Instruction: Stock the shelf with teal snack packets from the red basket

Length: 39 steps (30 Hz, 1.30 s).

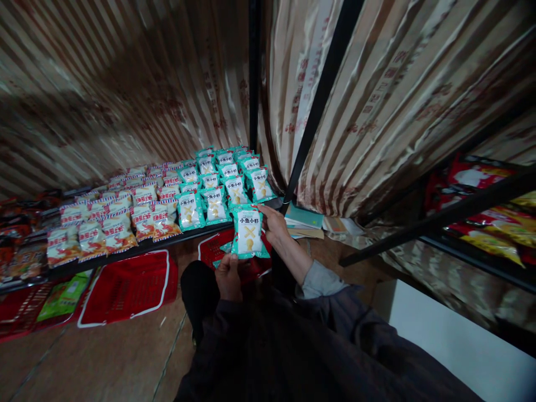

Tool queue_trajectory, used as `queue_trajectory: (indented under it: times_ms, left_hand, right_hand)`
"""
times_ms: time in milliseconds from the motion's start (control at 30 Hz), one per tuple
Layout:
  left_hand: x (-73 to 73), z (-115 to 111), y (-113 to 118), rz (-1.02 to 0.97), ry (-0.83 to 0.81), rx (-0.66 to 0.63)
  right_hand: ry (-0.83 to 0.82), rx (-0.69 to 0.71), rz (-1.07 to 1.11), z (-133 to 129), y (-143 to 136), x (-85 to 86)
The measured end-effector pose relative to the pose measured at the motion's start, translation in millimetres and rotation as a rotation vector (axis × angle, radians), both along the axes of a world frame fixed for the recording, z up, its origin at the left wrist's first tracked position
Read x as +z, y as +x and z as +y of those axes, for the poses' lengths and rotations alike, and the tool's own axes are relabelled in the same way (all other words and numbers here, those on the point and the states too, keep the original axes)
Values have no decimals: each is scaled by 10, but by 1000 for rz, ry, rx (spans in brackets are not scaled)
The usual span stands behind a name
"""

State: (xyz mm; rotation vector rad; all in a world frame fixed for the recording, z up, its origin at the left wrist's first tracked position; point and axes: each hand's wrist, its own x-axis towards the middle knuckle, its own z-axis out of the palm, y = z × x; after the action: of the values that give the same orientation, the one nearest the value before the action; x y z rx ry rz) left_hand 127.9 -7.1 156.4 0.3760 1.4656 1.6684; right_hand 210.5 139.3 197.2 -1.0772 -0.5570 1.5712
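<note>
Both hands, left hand (228, 274) and right hand (274, 223), clamped on one teal snack packet (248, 232)

Both arms reached forward and down from the body, in dark sleeves with a grey cuff showing at the right wrist. The right hand (274, 223) was stretched furthest out, palm turned inward, fingers curled in a pinch grip at the upper right corner of what it held. The left hand (228, 274) sat lower and closer to the body, knuckles up, fingers closed on the bottom edge. The two hands stood near each other, not touching.
</note>
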Motion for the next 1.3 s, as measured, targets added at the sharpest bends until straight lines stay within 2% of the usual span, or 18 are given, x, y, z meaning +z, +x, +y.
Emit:
queue_trajectory:
  times_ms: [133, 233, 367, 500, 667, 800, 867, 900, 967, 1033, 1100, 1167, 1233, 1300]
  left_hand:
    - [-5, 26, -36, -120, 29, 25]
    - [-3, 74, -75, -177, 73, 106]
    - [48, 141, -126, -247, 115, 178]
    - [146, 198, -123, -308, 111, 200]
    - [189, 219, -36, -377, 137, 176]
    - [133, 183, -46, -341, 94, 57]
    - [115, 167, -118, -267, 55, 31]
    - [123, 163, -170, -197, 44, 60]
    - [201, 165, -293, 24, 63, 209]
    - [365, 186, -418, 350, 180, 320]
    - [578, 235, -526, 665, 247, 268]
    - [767, 317, -610, 859, 267, 161]
    - [873, 420, -678, 883, 252, 95]
    - [882, 522, -732, 812, 247, 1]
  right_hand:
    - [32, 133, -47, -19, -33, 77]
    - [73, 242, -55, -105, -16, 96]
    - [55, 272, -74, -341, 60, 7]
    - [68, 368, -66, -594, 77, -122]
    - [98, 285, 11, -712, -26, -206]
    - [100, 219, 27, -698, -36, -212]
    - [111, 192, 2, -690, -6, -204]
    - [120, 176, -16, -688, 12, -200]
    - [139, 148, -53, -689, 45, -198]
    - [160, 143, -81, -699, 64, -203]
    - [185, 162, -111, -715, 67, -214]
    - [206, 191, -141, -734, 64, -228]
    - [234, 216, -176, -745, 66, -241]
    - [289, 238, -223, -745, 82, -254]
